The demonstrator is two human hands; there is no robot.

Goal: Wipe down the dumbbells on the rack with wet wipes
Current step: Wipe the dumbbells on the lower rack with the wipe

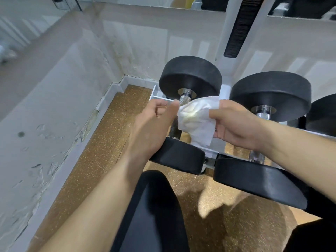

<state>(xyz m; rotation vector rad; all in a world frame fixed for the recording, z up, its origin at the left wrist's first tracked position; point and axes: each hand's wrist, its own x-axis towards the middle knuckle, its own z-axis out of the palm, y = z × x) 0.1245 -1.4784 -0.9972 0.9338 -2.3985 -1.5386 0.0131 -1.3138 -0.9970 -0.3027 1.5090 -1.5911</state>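
Two black dumbbells lie on a white rack (211, 151). The left dumbbell (190, 75) has a knurled steel handle, and a white wet wipe (196, 118) with yellowish stains is held over that handle. My left hand (154, 122) pinches the wipe's left edge with thumb and fingertips. My right hand (234, 122) grips its right side. The second dumbbell (271, 91) sits to the right, its handle partly hidden behind my right hand. Part of a third black dumbbell (321, 113) shows at the right edge.
A worn white wall (54, 106) with peeling paint runs along the left and meets the back wall in a corner. The floor (101, 142) is speckled brown. My knee in dark trousers (152, 211) is below the rack. A white upright post (234, 33) stands behind.
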